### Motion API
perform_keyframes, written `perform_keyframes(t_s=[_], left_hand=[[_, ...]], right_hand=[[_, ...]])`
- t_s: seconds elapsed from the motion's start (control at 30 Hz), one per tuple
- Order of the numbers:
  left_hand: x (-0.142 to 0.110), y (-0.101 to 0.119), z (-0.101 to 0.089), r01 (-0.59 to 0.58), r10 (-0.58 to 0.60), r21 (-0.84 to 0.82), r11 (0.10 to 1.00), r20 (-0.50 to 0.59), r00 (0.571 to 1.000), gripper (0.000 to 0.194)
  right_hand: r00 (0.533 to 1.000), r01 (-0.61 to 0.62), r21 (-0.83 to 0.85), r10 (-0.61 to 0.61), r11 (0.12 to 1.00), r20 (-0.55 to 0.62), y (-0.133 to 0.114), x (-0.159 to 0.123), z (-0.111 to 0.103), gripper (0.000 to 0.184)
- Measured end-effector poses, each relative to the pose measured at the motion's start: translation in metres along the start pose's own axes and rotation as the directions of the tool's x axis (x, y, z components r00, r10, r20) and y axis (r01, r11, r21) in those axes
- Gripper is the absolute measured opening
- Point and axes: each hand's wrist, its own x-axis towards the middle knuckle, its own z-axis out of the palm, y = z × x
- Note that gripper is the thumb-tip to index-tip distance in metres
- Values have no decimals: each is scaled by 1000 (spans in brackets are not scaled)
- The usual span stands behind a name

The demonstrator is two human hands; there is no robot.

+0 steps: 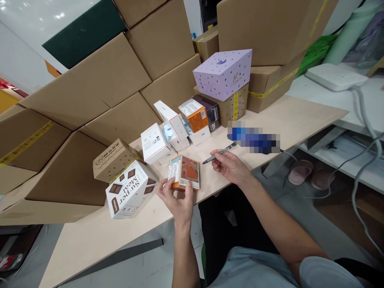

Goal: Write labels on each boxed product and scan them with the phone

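Observation:
A pen (pixel 223 153) with a dark tip is pinched in my right hand (pixel 232 166), its tip pointing left toward a small box. That small orange and white box (pixel 190 171) has a picture on its top and lies on the table near the front edge. My left hand (pixel 177 202) grips its near side, the thumb on the right and the fingers on the left. Left of this hand is a white "Su-per Meal" box (pixel 132 190), tilted in view.
Behind stand white boxes (pixel 156 142), an orange box (pixel 193 116) and a dark box (pixel 211 112). A purple dotted box (pixel 223 74) rests on a brown one. Large cartons (pixel 90 88) wall the back. Right of the pen lies a blurred blue object (pixel 253 139). The wooden table (pixel 90 248) ends near my lap.

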Motion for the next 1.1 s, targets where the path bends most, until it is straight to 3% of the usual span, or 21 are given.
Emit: perform_keyframes(t_s=[0.1,0.17,0.37,0.47,0.57,0.7,0.97,1.1], left_hand=[[1,-4,-1,225,-212,-212,951,83,974,36],[2,-5,-1,308,-278,-254,917,147,949,35],[1,-6,1,317,-277,-190,929,210,938,42],[-1,-6,1,235,-198,-188,954,195,961,48],[-4,-4,0,39,-13,-149,988,170,985,50],[-5,1,0,-168,163,2,986,235,958,59],[-7,3,5,-290,262,90,953,244,934,64],[-14,6,9,-340,313,64,938,259,914,54]], right_hand=[[1000,15,9,-15,1000,18,1,-1,-1,27],[999,27,4,-27,1000,47,1,-2,-1,27],[992,37,-39,-32,999,119,-2,-7,3,32],[989,35,-57,-26,998,145,-2,-8,3,32],[987,31,-59,-22,998,161,-1,-9,3,32],[989,58,-55,-50,997,142,1,-8,1,32],[995,102,4,-102,995,21,0,-8,3,35],[989,141,10,-141,990,-53,0,-7,7,32]])
